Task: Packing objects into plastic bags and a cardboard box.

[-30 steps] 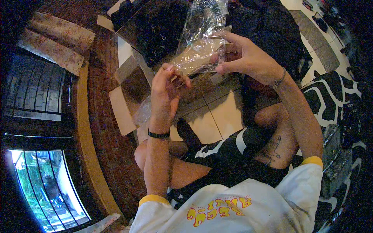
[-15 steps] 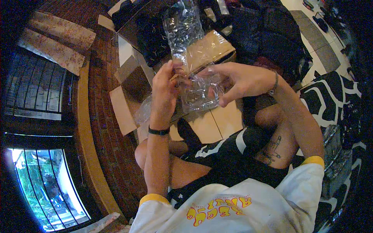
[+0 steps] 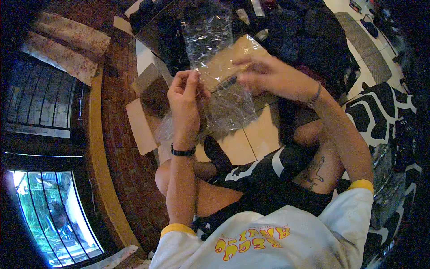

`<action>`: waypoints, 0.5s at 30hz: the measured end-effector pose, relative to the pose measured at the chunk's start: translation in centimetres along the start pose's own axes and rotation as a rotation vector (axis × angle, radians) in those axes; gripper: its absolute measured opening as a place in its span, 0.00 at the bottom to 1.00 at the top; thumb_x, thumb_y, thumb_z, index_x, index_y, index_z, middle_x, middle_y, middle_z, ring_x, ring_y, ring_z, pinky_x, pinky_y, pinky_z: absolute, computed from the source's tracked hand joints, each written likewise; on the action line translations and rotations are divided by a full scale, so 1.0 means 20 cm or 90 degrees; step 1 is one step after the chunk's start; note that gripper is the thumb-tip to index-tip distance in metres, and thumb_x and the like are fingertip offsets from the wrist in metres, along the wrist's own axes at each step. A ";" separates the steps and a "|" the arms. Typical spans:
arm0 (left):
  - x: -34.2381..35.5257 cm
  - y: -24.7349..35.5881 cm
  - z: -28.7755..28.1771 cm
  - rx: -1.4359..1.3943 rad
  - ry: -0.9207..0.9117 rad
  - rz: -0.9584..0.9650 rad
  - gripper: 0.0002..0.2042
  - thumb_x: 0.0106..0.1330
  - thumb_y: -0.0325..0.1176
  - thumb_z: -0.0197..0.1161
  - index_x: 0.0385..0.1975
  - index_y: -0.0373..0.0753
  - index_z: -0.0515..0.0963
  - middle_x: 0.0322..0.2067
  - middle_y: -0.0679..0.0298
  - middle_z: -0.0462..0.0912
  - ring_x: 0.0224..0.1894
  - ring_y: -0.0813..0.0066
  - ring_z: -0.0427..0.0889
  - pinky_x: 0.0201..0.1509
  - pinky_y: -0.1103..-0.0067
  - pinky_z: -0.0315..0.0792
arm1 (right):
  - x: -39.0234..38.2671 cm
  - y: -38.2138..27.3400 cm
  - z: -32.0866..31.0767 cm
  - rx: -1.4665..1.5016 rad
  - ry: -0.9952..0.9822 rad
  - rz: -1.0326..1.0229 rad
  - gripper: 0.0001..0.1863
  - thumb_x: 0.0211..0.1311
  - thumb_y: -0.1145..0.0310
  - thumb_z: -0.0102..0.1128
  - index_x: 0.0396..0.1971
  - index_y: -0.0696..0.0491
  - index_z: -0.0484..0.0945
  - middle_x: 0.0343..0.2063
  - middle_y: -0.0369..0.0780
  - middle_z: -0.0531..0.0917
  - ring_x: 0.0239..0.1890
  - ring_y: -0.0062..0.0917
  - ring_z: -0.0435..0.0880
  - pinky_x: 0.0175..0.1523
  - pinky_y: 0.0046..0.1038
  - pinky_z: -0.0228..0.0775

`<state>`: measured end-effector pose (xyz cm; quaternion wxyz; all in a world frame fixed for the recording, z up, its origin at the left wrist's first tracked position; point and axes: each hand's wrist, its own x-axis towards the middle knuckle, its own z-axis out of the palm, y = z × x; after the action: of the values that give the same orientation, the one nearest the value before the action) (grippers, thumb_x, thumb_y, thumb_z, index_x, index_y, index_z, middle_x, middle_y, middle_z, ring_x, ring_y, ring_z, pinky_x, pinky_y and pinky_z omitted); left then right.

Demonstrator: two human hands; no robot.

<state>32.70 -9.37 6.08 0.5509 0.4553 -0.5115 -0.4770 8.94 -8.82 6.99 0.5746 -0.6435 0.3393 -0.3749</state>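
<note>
A long sheet of clear, crinkled plastic wrap [image 3: 230, 112] hangs between my hands and stretches away over a brown cardboard box [image 3: 251, 47]. My left hand [image 3: 184, 92] pinches the wrap's left edge between thumb and fingertips. On the other side, my right hand [image 3: 264, 77] is beside the wrap, just in front of the box. Its fingers are smeared by motion, so their grip cannot be made out. Part of the box shows through the plastic. Both hands are raised in front of my crossed legs.
An opened cardboard box [image 3: 154, 96] with its flaps out stands to the left on the floor. Dark bags or cloth [image 3: 304, 36] are heaped beyond the hands. A black-and-white patterned fabric [image 3: 380, 112] lies at the right. A barred window [image 3: 58, 215] is at lower left.
My right hand has moved slightly up and away from the wrap's lower part, its fingers now blurred. The wrap's near part has gone from bunched to spread, and my left hand has shifted slightly left.
</note>
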 end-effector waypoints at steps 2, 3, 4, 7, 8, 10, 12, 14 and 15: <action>-0.04 0.00 0.05 0.043 -0.022 -0.006 0.09 0.73 0.37 0.60 0.34 0.38 0.75 0.22 0.69 0.77 0.21 0.82 0.78 0.23 0.84 0.70 | 0.04 -0.01 -0.01 0.019 0.138 0.004 0.25 0.69 0.52 0.62 0.51 0.59 0.76 0.38 0.40 0.86 0.36 0.19 0.84 0.37 0.22 0.79; -0.05 0.00 0.07 0.048 -0.031 -0.012 0.09 0.73 0.37 0.60 0.34 0.38 0.75 0.21 0.69 0.77 0.20 0.82 0.77 0.22 0.84 0.69 | 0.05 0.00 -0.01 0.026 0.163 0.043 0.24 0.69 0.52 0.61 0.51 0.58 0.77 0.39 0.40 0.85 0.36 0.19 0.85 0.39 0.22 0.79; -0.07 -0.01 0.10 0.046 -0.041 -0.012 0.09 0.73 0.37 0.60 0.34 0.38 0.75 0.20 0.69 0.77 0.19 0.82 0.77 0.21 0.84 0.68 | 0.07 0.00 -0.01 0.041 0.192 0.070 0.23 0.70 0.52 0.61 0.50 0.57 0.77 0.39 0.39 0.85 0.36 0.18 0.85 0.41 0.22 0.79; -0.08 -0.01 0.12 -0.014 -0.057 -0.017 0.08 0.74 0.35 0.59 0.34 0.39 0.74 0.20 0.69 0.76 0.17 0.81 0.76 0.19 0.85 0.67 | 0.07 -0.01 -0.03 0.039 0.254 0.090 0.19 0.70 0.54 0.61 0.45 0.56 0.80 0.36 0.36 0.85 0.34 0.18 0.85 0.41 0.21 0.78; -0.08 -0.01 0.12 -0.019 -0.061 -0.005 0.08 0.74 0.35 0.59 0.34 0.39 0.74 0.20 0.69 0.76 0.17 0.81 0.76 0.19 0.84 0.68 | 0.06 -0.01 -0.04 0.030 0.270 0.086 0.18 0.70 0.54 0.61 0.43 0.56 0.81 0.35 0.35 0.86 0.33 0.18 0.85 0.40 0.20 0.78; -0.07 0.00 0.11 -0.021 -0.076 0.004 0.07 0.74 0.35 0.58 0.35 0.39 0.74 0.20 0.68 0.77 0.18 0.80 0.77 0.20 0.84 0.69 | 0.05 -0.02 -0.06 0.041 0.275 0.066 0.18 0.69 0.54 0.62 0.40 0.56 0.82 0.33 0.34 0.86 0.33 0.17 0.85 0.40 0.20 0.78; -0.07 0.00 0.09 -0.016 -0.101 0.002 0.07 0.74 0.35 0.58 0.35 0.38 0.74 0.21 0.67 0.77 0.20 0.79 0.78 0.22 0.84 0.70 | 0.04 -0.02 -0.07 0.038 0.273 0.059 0.18 0.69 0.54 0.62 0.39 0.56 0.83 0.33 0.33 0.86 0.32 0.16 0.85 0.40 0.20 0.78; -0.07 -0.01 0.09 -0.036 -0.085 0.018 0.07 0.74 0.35 0.58 0.38 0.38 0.74 0.23 0.67 0.77 0.23 0.78 0.80 0.23 0.84 0.71 | 0.04 -0.02 -0.07 0.022 0.266 0.060 0.18 0.68 0.54 0.63 0.40 0.57 0.83 0.33 0.34 0.86 0.31 0.16 0.84 0.39 0.19 0.77; -0.06 -0.02 0.09 -0.046 -0.079 0.026 0.07 0.74 0.35 0.58 0.40 0.38 0.75 0.24 0.66 0.77 0.24 0.78 0.80 0.24 0.83 0.72 | 0.04 -0.01 -0.07 -0.005 0.246 0.053 0.18 0.68 0.55 0.63 0.40 0.57 0.83 0.33 0.34 0.86 0.31 0.15 0.84 0.39 0.19 0.77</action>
<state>30.87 -8.15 5.73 0.5439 0.3944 -0.5362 -0.5110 8.16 -10.20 7.40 0.5114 -0.5469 0.4714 -0.4660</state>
